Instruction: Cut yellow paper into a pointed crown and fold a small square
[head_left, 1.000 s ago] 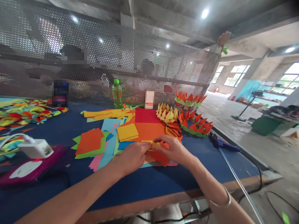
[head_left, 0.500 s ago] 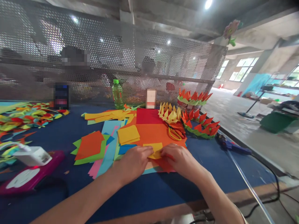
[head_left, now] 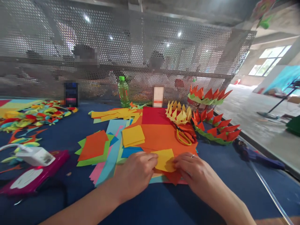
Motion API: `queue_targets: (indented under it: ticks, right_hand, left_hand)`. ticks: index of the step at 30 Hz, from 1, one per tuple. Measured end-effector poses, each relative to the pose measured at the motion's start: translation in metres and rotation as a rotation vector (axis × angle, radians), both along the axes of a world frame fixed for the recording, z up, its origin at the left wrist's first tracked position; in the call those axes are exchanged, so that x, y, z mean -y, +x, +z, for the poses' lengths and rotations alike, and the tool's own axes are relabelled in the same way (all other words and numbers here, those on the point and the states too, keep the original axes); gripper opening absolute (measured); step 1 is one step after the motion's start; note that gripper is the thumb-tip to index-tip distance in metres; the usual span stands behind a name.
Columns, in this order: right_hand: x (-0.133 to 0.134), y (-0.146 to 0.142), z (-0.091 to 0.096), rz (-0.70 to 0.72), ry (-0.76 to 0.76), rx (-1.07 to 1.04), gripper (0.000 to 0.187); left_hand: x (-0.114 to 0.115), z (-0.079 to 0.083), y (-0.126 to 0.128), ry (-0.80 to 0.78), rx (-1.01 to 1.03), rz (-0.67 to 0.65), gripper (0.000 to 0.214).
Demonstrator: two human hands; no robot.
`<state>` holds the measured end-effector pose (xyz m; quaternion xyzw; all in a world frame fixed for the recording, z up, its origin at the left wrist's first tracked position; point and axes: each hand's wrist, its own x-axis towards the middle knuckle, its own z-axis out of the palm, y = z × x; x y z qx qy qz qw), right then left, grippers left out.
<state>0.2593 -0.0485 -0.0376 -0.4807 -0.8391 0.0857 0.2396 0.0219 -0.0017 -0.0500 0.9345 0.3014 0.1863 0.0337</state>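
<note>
A small yellow paper square [head_left: 164, 159] lies on a big orange sheet [head_left: 161, 136] on the blue table [head_left: 58, 131]. My left hand [head_left: 134, 173] pinches the square's left edge with curled fingers. My right hand [head_left: 194, 170], a ring on one finger, presses its right edge with fingers bent together. A red paper piece [head_left: 174, 178] pokes out under the square, between my hands.
Yellow-handled scissors [head_left: 184, 136] lie on the orange sheet. Folded paper crowns [head_left: 179, 114] and red-green ones [head_left: 215, 129] sit to the right, a glue gun [head_left: 255, 154] beyond. A green bottle [head_left: 123, 92] stands by the perforated screen [head_left: 117, 47]. Paper stacks [head_left: 93, 145] and a pink power strip [head_left: 30, 175] lie left.
The yellow paper has gone from a narrow folded strip to a wider flat square. Both hands came nearer the table's front edge. The camera tilted down and moved in.
</note>
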Motion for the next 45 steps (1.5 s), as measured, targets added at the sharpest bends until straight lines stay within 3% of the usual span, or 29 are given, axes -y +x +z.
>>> queue_targets:
  ticks: [4,11,18,24,31,40,45]
  right_hand:
    - [0.004,-0.002,0.002,0.022,0.014,-0.020,0.021]
    - [0.013,-0.006,0.003,0.036,-0.133,-0.047,0.017]
    - [0.008,-0.006,0.001,0.006,-0.102,-0.014,0.021]
    - [0.002,-0.007,-0.001,0.026,-0.010,-0.020,0.013]
    - [-0.003,-0.003,-0.005,0.036,-0.049,-0.013,0.015]
    - [0.007,0.001,-0.011,-0.037,-0.035,0.043,0.041]
    - [0.010,-0.001,-0.010,0.000,0.047,0.067,0.040]
  left_hand:
    - [0.006,0.000,0.001,0.008,0.007,0.007,0.023]
    - [0.013,-0.005,0.002,0.053,-0.001,-0.022,0.025]
    - [0.011,-0.005,0.003,0.055,-0.021,-0.002,0.023]
    - [0.018,0.007,0.015,0.008,-0.105,0.046,0.016]
    - [0.025,0.019,0.024,0.089,-0.141,-0.058,0.012]
    - [0.018,0.001,0.008,0.043,-0.066,-0.049,0.020]
    - [0.016,-0.005,0.006,0.100,0.025,-0.065,0.024]
